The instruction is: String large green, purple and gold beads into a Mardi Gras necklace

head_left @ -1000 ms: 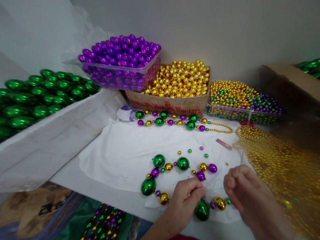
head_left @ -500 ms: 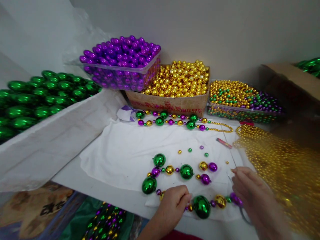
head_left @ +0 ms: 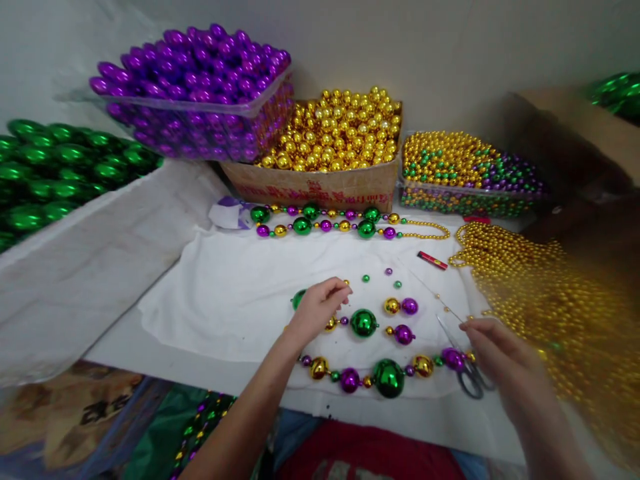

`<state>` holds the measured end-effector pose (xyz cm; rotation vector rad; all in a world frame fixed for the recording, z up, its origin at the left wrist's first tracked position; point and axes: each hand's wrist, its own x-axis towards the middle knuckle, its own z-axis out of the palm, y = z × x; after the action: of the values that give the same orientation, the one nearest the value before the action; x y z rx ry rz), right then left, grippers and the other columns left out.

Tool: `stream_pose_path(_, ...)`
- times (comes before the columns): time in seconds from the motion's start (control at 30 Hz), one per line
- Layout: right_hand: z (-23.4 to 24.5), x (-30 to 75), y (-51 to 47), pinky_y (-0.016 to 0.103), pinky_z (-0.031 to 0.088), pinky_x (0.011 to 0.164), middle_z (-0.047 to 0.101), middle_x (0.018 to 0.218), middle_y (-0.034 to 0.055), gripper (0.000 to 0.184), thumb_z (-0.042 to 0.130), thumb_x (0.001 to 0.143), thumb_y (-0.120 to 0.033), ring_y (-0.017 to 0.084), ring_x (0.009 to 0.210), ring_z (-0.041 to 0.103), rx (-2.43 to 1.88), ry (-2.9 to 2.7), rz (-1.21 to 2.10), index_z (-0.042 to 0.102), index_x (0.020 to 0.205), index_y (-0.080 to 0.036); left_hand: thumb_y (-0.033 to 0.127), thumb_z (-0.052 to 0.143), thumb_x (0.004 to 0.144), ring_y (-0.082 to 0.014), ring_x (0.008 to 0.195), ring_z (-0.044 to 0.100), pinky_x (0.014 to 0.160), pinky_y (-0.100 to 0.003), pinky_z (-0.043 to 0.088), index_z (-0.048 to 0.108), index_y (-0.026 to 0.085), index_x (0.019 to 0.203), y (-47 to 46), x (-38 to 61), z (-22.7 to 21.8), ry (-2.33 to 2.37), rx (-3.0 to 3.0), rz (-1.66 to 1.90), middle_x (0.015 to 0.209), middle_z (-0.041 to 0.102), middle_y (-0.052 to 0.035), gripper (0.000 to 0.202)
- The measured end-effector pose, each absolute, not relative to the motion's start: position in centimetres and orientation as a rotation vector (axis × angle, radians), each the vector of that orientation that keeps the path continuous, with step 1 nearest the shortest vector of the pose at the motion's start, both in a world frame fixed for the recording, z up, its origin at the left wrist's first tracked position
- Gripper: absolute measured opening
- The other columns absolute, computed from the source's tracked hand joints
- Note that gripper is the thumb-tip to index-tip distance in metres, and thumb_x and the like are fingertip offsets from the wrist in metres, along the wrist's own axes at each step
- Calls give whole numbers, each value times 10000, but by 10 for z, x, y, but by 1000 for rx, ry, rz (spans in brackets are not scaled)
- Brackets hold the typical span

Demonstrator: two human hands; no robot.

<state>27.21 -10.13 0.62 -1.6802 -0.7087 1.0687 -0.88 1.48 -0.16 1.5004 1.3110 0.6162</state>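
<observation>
My right hand (head_left: 493, 343) pinches a long thin needle (head_left: 451, 312) that points up and left over the white cloth. A small gold bead (head_left: 437, 295) appears to sit on it. My left hand (head_left: 320, 303) is over the cloth with loosely bent fingers, its fingertips beside another small gold bead (head_left: 346, 283). Partly under that hand lies a strung row with a big green ball (head_left: 363, 323). Nearer me stretches a bead strand (head_left: 389, 378) of green, purple and gold balls, its right end by my right hand. Scissors (head_left: 470, 383) lie there too.
Behind stand a tub of purple beads (head_left: 200, 107), a carton of gold beads (head_left: 310, 187) and a tub of small mixed beads (head_left: 470, 193). A finished-looking necklace (head_left: 303, 227) and a red lighter (head_left: 433, 260) lie on the cloth. Gold bead chains (head_left: 520, 280) pile at right.
My left hand has left the near strand and moved up and left to the loose small beads. My right hand still pinches the needle, which now points further left. The view has shifted.
</observation>
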Motion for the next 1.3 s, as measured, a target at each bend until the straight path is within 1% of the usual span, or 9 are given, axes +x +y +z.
stream_pose_path(0.13,0,270,-100,170,327,469,582,723,8,387,772,632,-512,84,577,456,-1687,-723,1101,676,803,-178,310,494,881,-165,780,586,724,-281,445,639,185,888,13,7,-13,1287,1770,552,830,652,-18,192)
stream_pose_path(0.27,-7,270,-99,169,257,412,482,572,-36,369,740,675,-523,63,480,374,-1697,-744,1125,668,821,-192,258,575,860,-216,1033,547,923,-353,414,647,198,994,-9,22,-26,1173,2087,461,1055,643,-57,163)
stream_pose_path(0.37,-5,271,-97,173,274,409,452,542,-43,357,743,678,-515,66,469,379,-1696,-746,1079,667,810,-192,266,655,821,-231,1109,506,962,-376,400,598,217,1132,-21,25,-33,1145,2167,378,1171,605,-60,320)
stream_pose_path(0.6,30,260,-96,166,270,403,562,665,-2,363,778,627,-484,64,496,393,-1690,-665,926,687,834,-199,365,713,779,-252,1067,509,933,-389,415,577,207,1141,-34,15,-33,1259,2197,248,1135,601,-55,418)
stream_pose_path(0.7,49,252,-92,193,326,401,646,775,58,412,791,533,-510,100,524,452,-1764,-603,922,704,781,-192,374,718,774,-256,1092,507,942,-385,411,577,208,1147,-40,11,-34,1331,2153,272,1148,593,-58,432)
stream_pose_path(0.8,63,246,-86,218,399,434,664,805,85,399,771,441,-511,151,603,513,-1824,-534,901,707,667,-189,360,739,755,-251,1106,508,951,-378,408,572,212,1174,-43,5,-36,1340,2087,320,1159,592,-55,475)
stream_pose_path(0.9,69,245,-82,229,443,488,657,792,83,340,728,440,-481,176,673,530,-1851,-528,834,700,619,-194,327,764,729,-242,1103,517,948,-362,413,575,223,1183,-43,-4,-37,1318,2000,383,1153,591,-50,503)
stream_pose_path(1.07,76,239,-77,238,411,469,614,764,72,314,699,451,-453,150,624,461,-1923,-517,787,687,613,-185,239,776,707,-206,1085,538,958,-308,414,601,218,1149,-41,-19,-35,1250,1860,506,1134,584,-48,475)
stream_pose_path(1.3,60,241,-75,242,303,406,578,688,55,346,728,449,-469,108,509,366,-1842,-479,889,682,648,-190,237,772,707,-214,1098,535,968,-329,419,600,245,1155,-45,-25,-36,1272,1879,508,1155,569,-44,480)
